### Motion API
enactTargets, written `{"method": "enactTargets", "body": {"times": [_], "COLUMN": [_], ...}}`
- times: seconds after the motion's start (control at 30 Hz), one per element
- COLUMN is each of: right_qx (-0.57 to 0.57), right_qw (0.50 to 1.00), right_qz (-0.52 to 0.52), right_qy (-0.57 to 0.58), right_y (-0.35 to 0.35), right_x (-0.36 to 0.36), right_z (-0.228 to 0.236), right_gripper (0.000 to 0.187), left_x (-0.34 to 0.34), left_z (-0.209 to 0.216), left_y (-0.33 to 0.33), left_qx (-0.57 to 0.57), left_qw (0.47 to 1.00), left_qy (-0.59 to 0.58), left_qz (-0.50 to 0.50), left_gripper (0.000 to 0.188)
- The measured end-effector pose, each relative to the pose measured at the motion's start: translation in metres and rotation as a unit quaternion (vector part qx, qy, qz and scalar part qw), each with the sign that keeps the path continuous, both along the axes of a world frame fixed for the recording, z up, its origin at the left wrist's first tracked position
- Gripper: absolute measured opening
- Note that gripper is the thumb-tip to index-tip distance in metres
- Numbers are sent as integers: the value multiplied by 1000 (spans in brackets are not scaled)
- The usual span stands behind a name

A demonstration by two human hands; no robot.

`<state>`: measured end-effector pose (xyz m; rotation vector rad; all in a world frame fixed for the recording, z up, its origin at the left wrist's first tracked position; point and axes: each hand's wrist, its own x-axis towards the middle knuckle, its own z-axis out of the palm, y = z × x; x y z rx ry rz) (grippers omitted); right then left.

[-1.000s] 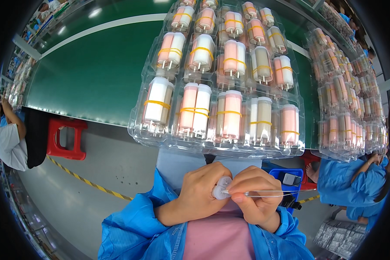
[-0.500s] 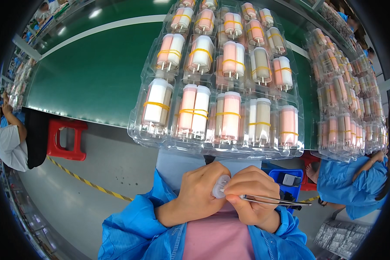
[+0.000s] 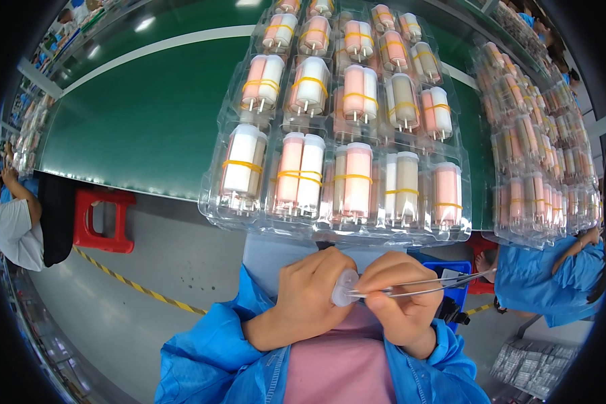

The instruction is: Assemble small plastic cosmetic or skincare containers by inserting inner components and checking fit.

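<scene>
My left hand (image 3: 308, 296) is closed around a small part with a round, translucent whitish end (image 3: 344, 284); the rest of that part is hidden in my fist. Metal tweezers (image 3: 444, 284) are pinched between the thumb and fingers of my right hand (image 3: 404, 299). Their tips meet the face of the translucent end, while the two arms spread apart toward the right. Both hands are close together in front of my chest, just short of the clear plastic trays (image 3: 283, 225).
Pink, white and grey cylinders bound with yellow bands (image 3: 301, 174) fill the stacked trays on a green table (image 3: 135, 128). More filled trays (image 3: 542, 175) stand at the right. A blue bin (image 3: 456, 296) is beside my right hand. Red stools (image 3: 101, 229) and co-workers are on both sides.
The tweezers have swung so their rear ends rise to the upper right, and their tips now show at the translucent end. My right fingers have drawn slightly away from it. My left hand barely moved.
</scene>
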<state>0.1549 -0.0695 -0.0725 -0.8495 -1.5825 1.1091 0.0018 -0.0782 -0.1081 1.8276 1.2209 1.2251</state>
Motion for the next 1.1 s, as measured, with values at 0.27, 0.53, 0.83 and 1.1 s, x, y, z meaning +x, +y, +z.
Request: {"method": "enactTargets", "body": {"times": [0.27, 0.53, 0.83, 1.1], "right_qx": [-8, 53, 83, 98], "right_qw": [999, 999, 995, 993], "right_qz": [-20, -2, 3, -1], "right_qy": [43, -12, -46, -71], "right_y": [-5, -7, -5, -6], "right_x": [6, 4, 3, 3], "right_z": [-9, -4, -3, 0], "right_gripper": [13, 16, 18, 18], "left_x": [2, 2, 3, 4], "left_z": [2, 3, 1, 3], "left_y": [-2, -2, -2, -2], "left_qx": [-23, -18, -12, 7], "left_qw": [999, 999, 1000, 1000], "left_qy": [-39, -39, -26, 3], "left_qz": [-7, -4, -6, -9], "left_gripper": [23, 23, 24, 25]}}
